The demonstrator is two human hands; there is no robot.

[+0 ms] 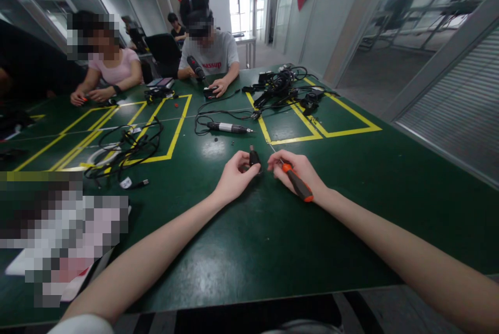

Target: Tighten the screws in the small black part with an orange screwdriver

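My left hand (235, 175) is closed around a small black device (254, 158) that rests on the green table (241, 251). My right hand (298, 170) grips a screwdriver (298, 184) with an orange and black handle. Its thin shaft points up and left, toward the black device. The two hands sit close together near the middle of the table, a little apart.
An electric screwdriver (228, 127) with a cable lies beyond my hands. A tangle of black cables (122, 149) is at the left, more black gear and cables (283, 90) at the far right. Two people sit at the far side. Yellow tape lines mark the table.
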